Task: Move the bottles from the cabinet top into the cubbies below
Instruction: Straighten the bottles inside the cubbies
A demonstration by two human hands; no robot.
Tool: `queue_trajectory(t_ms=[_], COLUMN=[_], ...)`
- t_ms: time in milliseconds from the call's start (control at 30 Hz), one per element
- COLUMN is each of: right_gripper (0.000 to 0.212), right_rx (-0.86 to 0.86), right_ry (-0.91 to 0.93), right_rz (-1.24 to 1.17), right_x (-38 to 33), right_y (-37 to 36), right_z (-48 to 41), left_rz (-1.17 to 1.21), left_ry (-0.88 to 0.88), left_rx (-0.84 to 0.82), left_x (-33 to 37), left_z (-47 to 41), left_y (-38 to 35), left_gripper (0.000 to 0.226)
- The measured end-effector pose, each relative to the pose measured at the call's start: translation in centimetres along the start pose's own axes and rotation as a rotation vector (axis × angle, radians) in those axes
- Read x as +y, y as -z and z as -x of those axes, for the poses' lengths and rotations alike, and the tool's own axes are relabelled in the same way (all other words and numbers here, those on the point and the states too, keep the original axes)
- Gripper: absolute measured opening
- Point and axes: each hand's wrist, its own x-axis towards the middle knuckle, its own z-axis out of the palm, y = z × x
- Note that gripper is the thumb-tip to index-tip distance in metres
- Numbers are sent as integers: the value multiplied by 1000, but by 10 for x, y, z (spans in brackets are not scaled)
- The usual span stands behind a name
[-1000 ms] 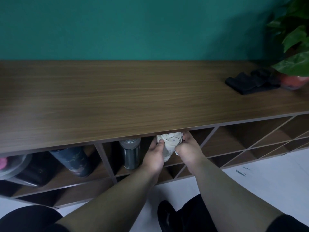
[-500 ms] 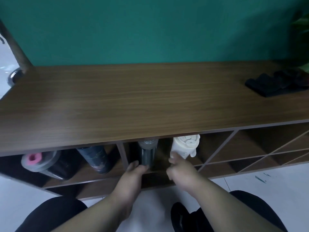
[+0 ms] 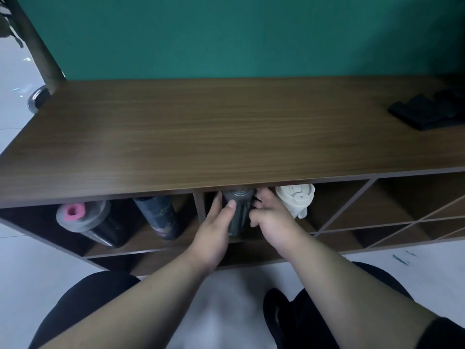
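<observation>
Already the cabinet top shows no bottles, only a black cloth at 2 o'clock. At 8 o'clock, the left cubby holds a pink-capped tumbler and a dark patterned bottle. Next cubby, near 6 o'clock: the left hand and right hand have their fingers wrapped on a dark steel bottle, beside a white flip-lid bottle. I judge only final straightening remains; 4 bottles sit stowed.
</observation>
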Motion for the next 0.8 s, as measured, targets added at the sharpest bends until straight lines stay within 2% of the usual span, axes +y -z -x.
queue_trajectory(t_ms=[100,333,667,733,800], right_gripper=[62,65,70,79,85], right_rx=[-16,-31,-16,6,13], right_ry=[8,36,12,-32,-185], right_rz=[-31,-25,0,114,307], right_x=[-3,2,4,6,5], right_y=[-1,-3,-1,0,1], right_z=[1,-2,-3,-4,1], left_rz=[8,17,6,24,25], left_ry=[-21,-29,-23,10,82], left_rx=[-19,-7,0,35,61], left_x=[-2,-4,-9,-9,-14], left_z=[0,-1,0,4,8], left_y=[-1,1,-1,2,9], left_gripper=[73,86,78,81,88])
